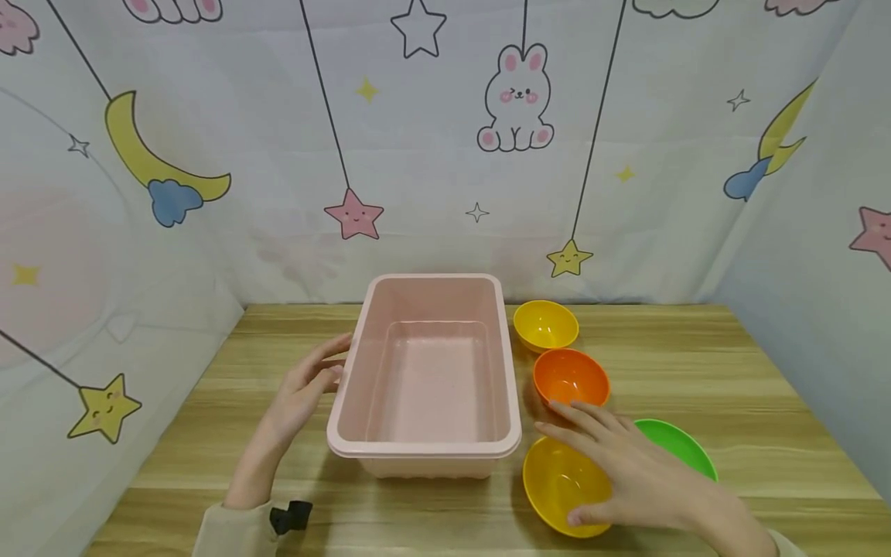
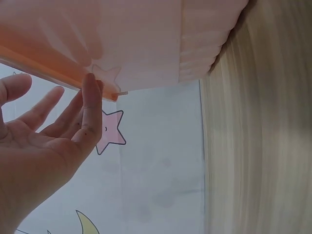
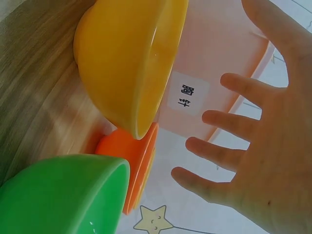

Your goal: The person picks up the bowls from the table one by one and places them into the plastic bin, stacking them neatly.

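Note:
A deep pink plastic bin [image 1: 431, 466] stands on the table with nothing inside. Beside its left wall is my left hand [image 1: 295, 402], fingers loosely bent; in the left wrist view the fingertips [image 2: 90, 85] are close by the rim, and I cannot tell if they touch. My right hand [image 1: 629, 472] spreads its fingers above a yellow bowl [image 1: 553, 480], partly covering it. From the right wrist view, the hand [image 3: 263, 141] holds nothing. A green bowl [image 1: 678, 445] is partly hidden behind that hand, and an orange bowl [image 1: 567, 375] sits just beyond its fingertips.
Farther back, a smaller yellow bowl [image 1: 546, 325] stands next to the bin's far right corner. The bin's right wall bears a white label [image 3: 187, 96] with dark characters. A printed cloth [image 1: 431, 155] encloses the wood-grain table [image 1: 696, 371] at the back and sides.

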`<control>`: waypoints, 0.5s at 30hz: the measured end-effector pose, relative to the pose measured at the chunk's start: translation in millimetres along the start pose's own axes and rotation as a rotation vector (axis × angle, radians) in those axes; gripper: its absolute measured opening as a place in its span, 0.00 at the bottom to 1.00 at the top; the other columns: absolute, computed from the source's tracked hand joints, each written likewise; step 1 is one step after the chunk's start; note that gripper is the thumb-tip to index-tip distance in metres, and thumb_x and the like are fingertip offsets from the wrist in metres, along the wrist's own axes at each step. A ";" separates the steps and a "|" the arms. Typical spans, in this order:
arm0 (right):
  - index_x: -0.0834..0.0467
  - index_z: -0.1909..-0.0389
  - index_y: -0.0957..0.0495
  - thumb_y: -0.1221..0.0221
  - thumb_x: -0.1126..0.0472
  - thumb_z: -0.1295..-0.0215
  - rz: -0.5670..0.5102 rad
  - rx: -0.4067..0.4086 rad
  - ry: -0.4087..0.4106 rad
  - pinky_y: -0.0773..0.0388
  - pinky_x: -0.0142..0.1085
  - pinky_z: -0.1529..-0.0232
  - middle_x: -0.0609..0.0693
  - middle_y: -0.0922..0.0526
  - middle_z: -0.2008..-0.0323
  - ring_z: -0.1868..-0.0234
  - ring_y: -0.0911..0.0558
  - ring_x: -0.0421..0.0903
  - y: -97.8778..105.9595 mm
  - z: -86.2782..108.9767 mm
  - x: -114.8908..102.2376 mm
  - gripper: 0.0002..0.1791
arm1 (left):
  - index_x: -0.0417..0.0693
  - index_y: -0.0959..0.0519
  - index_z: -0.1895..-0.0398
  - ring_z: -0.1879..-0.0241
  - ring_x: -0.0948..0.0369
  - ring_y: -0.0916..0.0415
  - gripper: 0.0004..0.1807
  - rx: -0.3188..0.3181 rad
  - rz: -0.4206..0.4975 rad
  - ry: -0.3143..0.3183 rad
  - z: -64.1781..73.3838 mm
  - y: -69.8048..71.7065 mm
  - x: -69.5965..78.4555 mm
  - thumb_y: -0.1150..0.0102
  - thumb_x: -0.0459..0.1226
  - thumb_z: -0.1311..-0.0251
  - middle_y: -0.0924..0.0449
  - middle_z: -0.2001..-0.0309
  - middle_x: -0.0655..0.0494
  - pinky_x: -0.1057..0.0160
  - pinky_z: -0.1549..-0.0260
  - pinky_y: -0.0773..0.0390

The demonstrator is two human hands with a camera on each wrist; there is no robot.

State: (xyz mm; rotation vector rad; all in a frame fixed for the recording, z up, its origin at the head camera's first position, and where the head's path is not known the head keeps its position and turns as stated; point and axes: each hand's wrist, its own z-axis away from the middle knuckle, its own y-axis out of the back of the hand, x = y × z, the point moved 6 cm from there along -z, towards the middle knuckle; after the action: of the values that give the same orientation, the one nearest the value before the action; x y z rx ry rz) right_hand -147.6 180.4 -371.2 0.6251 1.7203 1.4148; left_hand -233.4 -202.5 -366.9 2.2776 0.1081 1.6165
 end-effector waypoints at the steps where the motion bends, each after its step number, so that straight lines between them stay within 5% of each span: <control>1: 0.27 0.28 0.49 0.35 0.30 0.55 0.001 -0.004 0.005 0.39 0.68 0.41 0.46 0.44 0.26 0.29 0.41 0.56 -0.1 -0.5 -0.9 0.52 | 0.34 0.38 0.31 0.48 0.79 0.27 0.24 0.001 0.008 0.011 0.3 0.5 -0.5 0.58 0.32 0.29 0.36 0.35 0.33 0.71 0.57 0.21; 6: 0.28 0.28 0.50 0.35 0.30 0.55 -0.009 -0.026 0.020 0.38 0.68 0.41 0.47 0.44 0.26 0.29 0.41 0.55 -1.1 -3.2 -4.1 0.52 | 0.38 0.38 0.30 0.48 0.77 0.26 0.24 0.005 0.047 0.083 2.7 2.9 -3.2 0.59 0.36 0.28 0.35 0.35 0.40 0.69 0.56 0.22; 15: 0.29 0.28 0.47 0.36 0.28 0.58 -0.013 -0.052 0.030 0.33 0.64 0.43 0.49 0.42 0.27 0.31 0.39 0.57 -8.0 -5.7 -4.7 0.53 | 0.37 0.38 0.31 0.50 0.71 0.23 0.25 -0.020 0.164 0.123 4.0 1.2 -6.8 0.57 0.34 0.29 0.29 0.40 0.68 0.69 0.56 0.21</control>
State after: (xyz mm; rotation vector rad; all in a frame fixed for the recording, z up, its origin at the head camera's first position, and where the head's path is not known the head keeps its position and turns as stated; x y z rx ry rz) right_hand -148.8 171.4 -377.4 0.5662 1.7026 1.4624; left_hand -232.2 -206.3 -373.8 2.2218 -0.0668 1.8315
